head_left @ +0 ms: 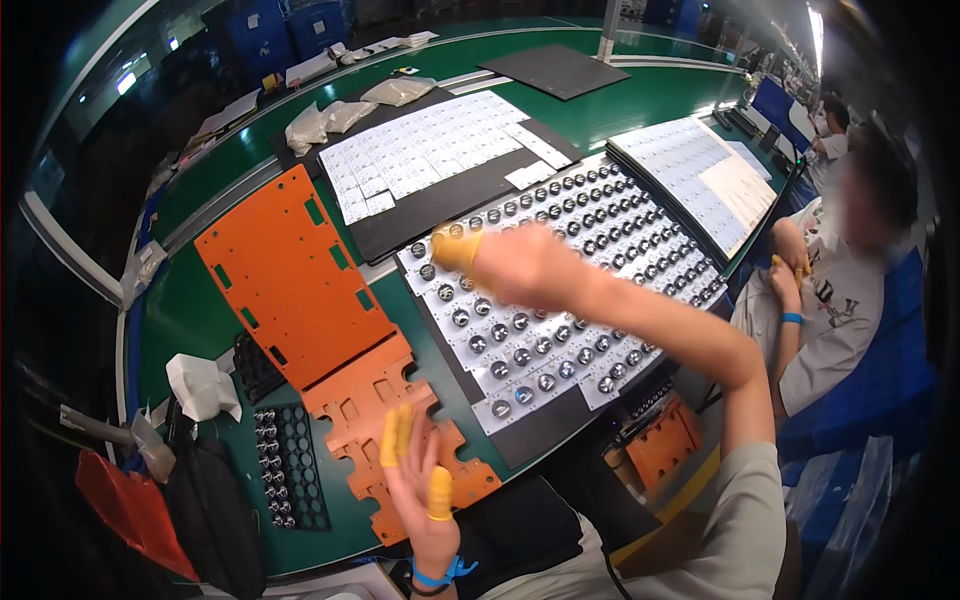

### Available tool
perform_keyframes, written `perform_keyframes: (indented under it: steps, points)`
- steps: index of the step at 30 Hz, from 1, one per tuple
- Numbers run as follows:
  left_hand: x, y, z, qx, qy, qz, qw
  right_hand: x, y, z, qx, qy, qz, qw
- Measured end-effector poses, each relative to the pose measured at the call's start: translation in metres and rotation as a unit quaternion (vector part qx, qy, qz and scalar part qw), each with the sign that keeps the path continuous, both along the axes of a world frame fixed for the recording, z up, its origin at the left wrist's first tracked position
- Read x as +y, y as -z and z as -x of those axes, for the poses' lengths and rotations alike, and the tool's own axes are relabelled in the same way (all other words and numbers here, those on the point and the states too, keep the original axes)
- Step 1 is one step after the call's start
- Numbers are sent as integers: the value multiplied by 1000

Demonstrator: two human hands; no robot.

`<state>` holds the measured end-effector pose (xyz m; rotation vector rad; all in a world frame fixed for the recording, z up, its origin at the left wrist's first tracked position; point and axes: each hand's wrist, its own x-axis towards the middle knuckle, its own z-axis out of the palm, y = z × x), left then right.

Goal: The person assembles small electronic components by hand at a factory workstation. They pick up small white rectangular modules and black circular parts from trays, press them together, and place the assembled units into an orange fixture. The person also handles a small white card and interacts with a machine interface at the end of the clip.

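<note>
My right hand (525,265), with yellow finger covers, reaches across a sheet of white boards (553,403) carrying rows of round, shiny black-and-silver parts. Its fingers are pinched together at the far left corner of the sheet, and whatever is between them is hidden. My left hand (418,485), also in yellow finger covers and with a blue wristband, is open, its fingers stretched out above an orange plate with cutouts (365,385). Left of that plate lies a black tray (300,465) with round pockets; similar shiny parts fill its left side.
A larger orange plate (290,270) lies beyond the cutout one. At the back are white board sheets (430,150) on a black mat and plastic bags (400,92). Another board stack (680,165) stands right, near a seated person (835,290). A white crumpled piece (203,385) is at left.
</note>
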<state>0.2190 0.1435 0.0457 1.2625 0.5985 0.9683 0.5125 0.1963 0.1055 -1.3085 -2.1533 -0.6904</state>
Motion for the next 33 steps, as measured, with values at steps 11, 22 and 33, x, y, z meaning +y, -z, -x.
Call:
perform_keyframes:
  steps: [11, 22, 33]
  points:
    - [-2, -18, -33, -384, 78, 370, 843, -101, 2, 129, -47, -74, 7, 996]
    - [23, 10, -8, -383, 94, 423, 816, -58, -7, 92, 36, 61, 11, 997]
    - [49, 38, 27, -323, -63, 417, 847, 72, 56, -150, 93, 457, 172, 868]
